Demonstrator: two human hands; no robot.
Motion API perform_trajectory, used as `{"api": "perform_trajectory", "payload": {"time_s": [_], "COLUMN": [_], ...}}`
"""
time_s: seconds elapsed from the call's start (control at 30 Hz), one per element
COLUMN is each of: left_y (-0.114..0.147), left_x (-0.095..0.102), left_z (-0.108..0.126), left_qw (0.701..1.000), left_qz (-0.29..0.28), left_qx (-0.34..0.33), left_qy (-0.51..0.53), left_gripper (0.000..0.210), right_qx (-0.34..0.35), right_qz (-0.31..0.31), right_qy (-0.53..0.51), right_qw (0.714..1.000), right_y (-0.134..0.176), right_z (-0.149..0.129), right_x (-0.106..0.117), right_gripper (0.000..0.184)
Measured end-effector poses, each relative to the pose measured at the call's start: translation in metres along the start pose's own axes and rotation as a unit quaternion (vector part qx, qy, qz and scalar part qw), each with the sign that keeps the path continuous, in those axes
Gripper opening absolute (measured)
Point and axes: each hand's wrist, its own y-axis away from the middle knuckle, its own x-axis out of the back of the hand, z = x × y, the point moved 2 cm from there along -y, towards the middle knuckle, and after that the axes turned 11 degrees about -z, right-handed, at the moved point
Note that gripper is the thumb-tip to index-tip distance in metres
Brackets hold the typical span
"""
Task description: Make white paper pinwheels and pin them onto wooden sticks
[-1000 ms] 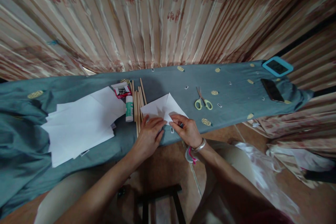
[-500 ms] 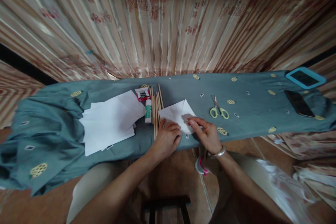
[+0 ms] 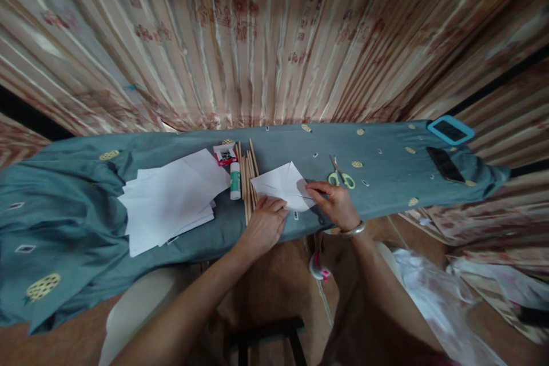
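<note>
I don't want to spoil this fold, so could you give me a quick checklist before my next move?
1. Left hand on the folded white paper sheet: ok, fingers rest at its near edge.
2. Right hand at the paper: ok, fingertips at its right edge.
3. Paper clear of the slim pale wooden sticks: not ok, its left corner overlaps them.
4. Metal scissors with light-green handles, blades pointing away from you: ok.
5. White-and-green cylindrical tube tightly capped: cannot tell.
</note>
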Motion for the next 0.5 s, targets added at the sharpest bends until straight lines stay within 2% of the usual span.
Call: {"api": "perform_trajectory", "payload": {"time_s": [0.1, 0.17, 0.23, 0.37, 0.5], "left_y": [0.002, 0.004, 0.006, 0.01, 0.012], "left_x": [-0.003, -0.004, -0.004, -0.003, -0.003], "left_z": [-0.002, -0.003, -0.004, -0.007, -0.009], "left_qw": [1.0, 0.999, 0.998, 0.996, 0.996], "left_qz": [0.023, 0.041, 0.059, 0.076, 0.073], "left_qx": [-0.013, -0.019, -0.026, -0.037, -0.042], "left_qy": [-0.001, -0.001, -0.001, 0.009, 0.013], "left_gripper": [0.023, 0.022, 0.021, 0.022, 0.023], "right_qx": [-0.005, -0.055, -0.118, -0.168, -0.185], "right_qz": [0.03, 0.085, 0.099, 0.032, 0.025], "right_qy": [0.038, 0.099, 0.168, 0.246, 0.288], "right_qw": [0.999, 0.99, 0.974, 0.954, 0.939], "right_y": [0.002, 0.004, 0.005, 0.005, 0.004], "right_z": [0.011, 0.026, 0.046, 0.077, 0.082], "right_x": [0.009, 0.022, 0.033, 0.035, 0.031], "right_gripper": [0.026, 0.027, 0.028, 0.033, 0.033]}}
